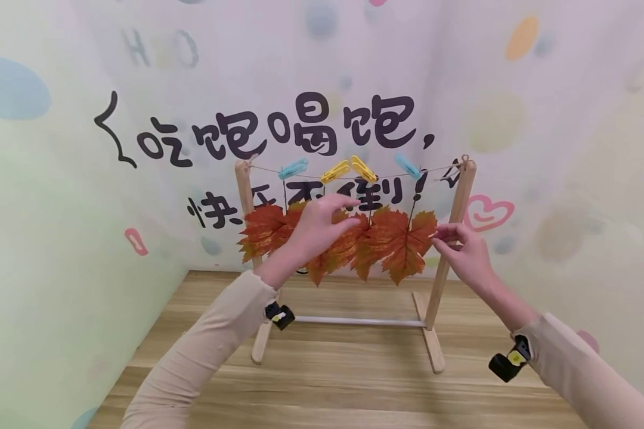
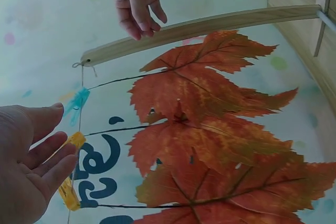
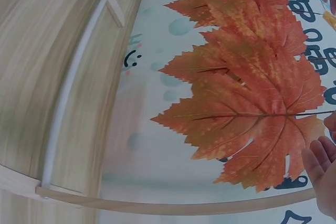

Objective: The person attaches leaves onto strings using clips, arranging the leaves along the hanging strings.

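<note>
Several orange-red maple leaves (image 1: 402, 244) hang in an overlapping row by dark stems from a string (image 1: 386, 176). Two blue clothespins (image 1: 293, 169) and two yellow clothespins (image 1: 335, 171) sit on the string above them. My left hand (image 1: 322, 225) is raised in front of the middle leaves, fingers extended and thumb apart, holding nothing. In the left wrist view those fingers lie near a yellow clothespin (image 2: 71, 195). Beside the rightmost leaf's edge is my right hand (image 1: 466, 253), its fingers loosely bent; nothing shows in its grasp. In the head view my left hand hides part of the leaves.
The string runs between two wooden posts (image 1: 455, 205) of a stand. A white rod (image 1: 359, 322) joins the posts low down, above wooden feet (image 1: 434, 351) on a wood-grain table (image 1: 343, 381). Behind it hangs a printed cloth (image 1: 279, 65) with large black characters.
</note>
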{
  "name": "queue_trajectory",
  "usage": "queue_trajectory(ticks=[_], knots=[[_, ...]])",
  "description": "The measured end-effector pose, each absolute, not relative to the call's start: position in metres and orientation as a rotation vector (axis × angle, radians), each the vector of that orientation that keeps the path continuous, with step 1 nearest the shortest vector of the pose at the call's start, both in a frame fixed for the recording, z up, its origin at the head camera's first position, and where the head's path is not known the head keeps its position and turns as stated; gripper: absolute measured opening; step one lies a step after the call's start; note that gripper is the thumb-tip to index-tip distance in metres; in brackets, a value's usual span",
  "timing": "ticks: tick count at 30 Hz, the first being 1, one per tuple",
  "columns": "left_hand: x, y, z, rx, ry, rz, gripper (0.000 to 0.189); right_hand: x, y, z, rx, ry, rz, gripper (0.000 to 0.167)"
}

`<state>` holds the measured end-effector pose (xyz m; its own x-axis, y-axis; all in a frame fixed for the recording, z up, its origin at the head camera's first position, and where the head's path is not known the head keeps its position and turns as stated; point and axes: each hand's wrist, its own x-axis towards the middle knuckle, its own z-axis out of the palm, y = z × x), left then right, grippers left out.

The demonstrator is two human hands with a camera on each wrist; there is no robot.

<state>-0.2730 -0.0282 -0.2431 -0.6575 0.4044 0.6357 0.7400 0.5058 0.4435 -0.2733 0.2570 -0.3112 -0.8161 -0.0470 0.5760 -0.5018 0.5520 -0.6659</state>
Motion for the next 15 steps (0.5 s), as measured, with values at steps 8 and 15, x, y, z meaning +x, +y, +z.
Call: queue_trajectory(ticks=[8, 15], knots=[[-0.266, -0.056, -0.288, -0.885, -2.360, -0.966, 0.028, -0.260, 0.271, -0.337, 0.445, -2.343, 1.177, 0.020], [-0.259, -0.087, -0.331, -0.769, -2.403, -0.976, 0.026, -0.251, 0.288, -0.372, 0.414, -2.393, 1.180, 0.017]])
